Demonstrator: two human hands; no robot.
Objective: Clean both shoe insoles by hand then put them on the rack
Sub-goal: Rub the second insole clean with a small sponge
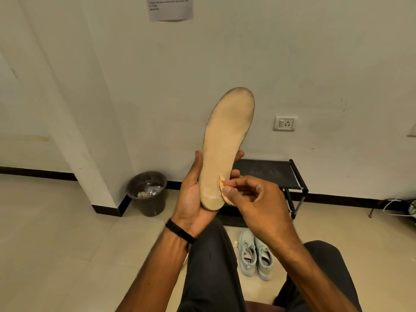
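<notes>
a: what's getting hidden?
b: the rack (267,168) is sitting partly behind the insole (225,145), its heel lying in the left hand (191,194), fingers curling round it.
a: and the right hand (254,199)?
b: it's pinching a small cloth (222,188) against the heel edge.

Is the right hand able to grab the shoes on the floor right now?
Probably not: the right hand is busy pinching a small cloth against the insole, and the shoes sit lower down between the knees.
</notes>
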